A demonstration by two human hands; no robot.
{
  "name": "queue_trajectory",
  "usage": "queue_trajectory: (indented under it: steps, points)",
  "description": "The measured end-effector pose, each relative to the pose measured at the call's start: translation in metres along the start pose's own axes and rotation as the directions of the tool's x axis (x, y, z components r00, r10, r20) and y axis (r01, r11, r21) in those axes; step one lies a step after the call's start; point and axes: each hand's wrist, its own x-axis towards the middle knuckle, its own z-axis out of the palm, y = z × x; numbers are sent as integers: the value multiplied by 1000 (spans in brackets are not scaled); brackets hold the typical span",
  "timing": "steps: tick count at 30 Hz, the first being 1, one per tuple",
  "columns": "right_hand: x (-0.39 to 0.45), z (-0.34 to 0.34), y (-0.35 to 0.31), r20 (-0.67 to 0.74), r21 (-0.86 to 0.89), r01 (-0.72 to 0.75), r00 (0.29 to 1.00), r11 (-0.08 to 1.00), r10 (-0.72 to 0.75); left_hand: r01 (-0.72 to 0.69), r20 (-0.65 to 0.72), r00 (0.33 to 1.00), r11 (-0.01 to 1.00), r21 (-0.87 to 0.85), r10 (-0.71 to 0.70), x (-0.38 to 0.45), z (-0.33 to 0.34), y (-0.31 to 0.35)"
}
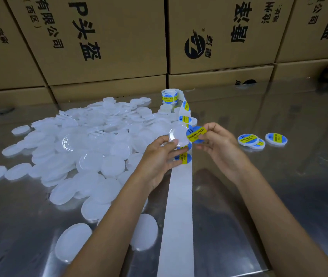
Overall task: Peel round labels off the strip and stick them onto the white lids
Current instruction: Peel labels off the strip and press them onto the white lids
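Plainly the round blue-and-yellow paper label (196,134) pinched by its three o'clock edge in the right hand (218,143) is featherlight, floppy and tacky, while the left hand (159,156) clasps the rim of the stiff, slick white plastic lid (179,135) above the worktop (279,176).

Two bare hands show, a left hand (160,154) and a right hand (218,143), with one translucent white round plastic lid (179,135) and one peeled blue-and-yellow round label (196,133) between them. Three labelled white lids (248,139) lie to the right, against a heap of plain white lids (99,140) too many to count. There is one roll of labels (169,96), one white backing strip (179,206) with about four labels left showing on it, and roughly eight brown cardboard boxes (107,37) stacked behind
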Motion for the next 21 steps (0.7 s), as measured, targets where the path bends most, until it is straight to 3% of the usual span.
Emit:
queue_trajectory:
  steps: [6,11,21]
  points:
    - [0,7,3,-124,-96,69,989,993,-81,-66,31,997,998,1,66,-2,1,-3]
    - [2,12,7,-133,-220,109,981,969,-140,-97,110,989,994,-43,101,-4,2,-2]
    - [4,13,12,-106,-298,148,977,943,-187,-106,116,987,993,-43,111,-1,-1,-4]
